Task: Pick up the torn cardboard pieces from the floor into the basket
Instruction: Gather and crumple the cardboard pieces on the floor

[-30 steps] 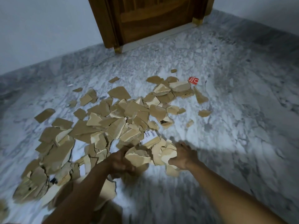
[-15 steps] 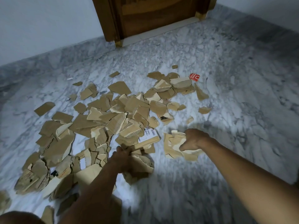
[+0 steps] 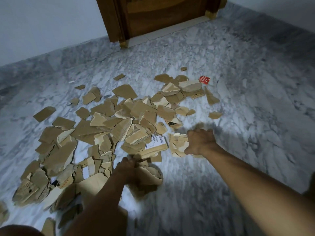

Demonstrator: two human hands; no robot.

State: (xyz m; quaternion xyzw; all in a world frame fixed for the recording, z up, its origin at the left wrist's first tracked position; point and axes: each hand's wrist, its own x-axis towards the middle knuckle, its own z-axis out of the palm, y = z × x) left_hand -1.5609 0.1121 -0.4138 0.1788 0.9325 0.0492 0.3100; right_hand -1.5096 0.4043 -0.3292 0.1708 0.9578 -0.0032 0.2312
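Left hand (image 3: 127, 167) gripped a clump of torn pieces (image 3: 148, 176) low over the floor, motion-blurred; right hand (image 3: 201, 142) clenched on a smaller stack (image 3: 178, 145) just beside the barcode-labelled piece (image 3: 157, 140); other torn cardboard pieces (image 3: 102, 126) lay scattered across the marble floor (image 3: 238, 116); red scrap (image 3: 204, 80) sat at the pile's far edge, toward the wooden door (image 3: 162, 17).

- The single head-worn camera is looking forward and down at the marble floor (image 3: 238, 167) from close above.
- It is facing the wooden door (image 3: 162, 16) at the frame's top, with the torn cardboard pieces (image 3: 119, 126) lying near, mid-frame.
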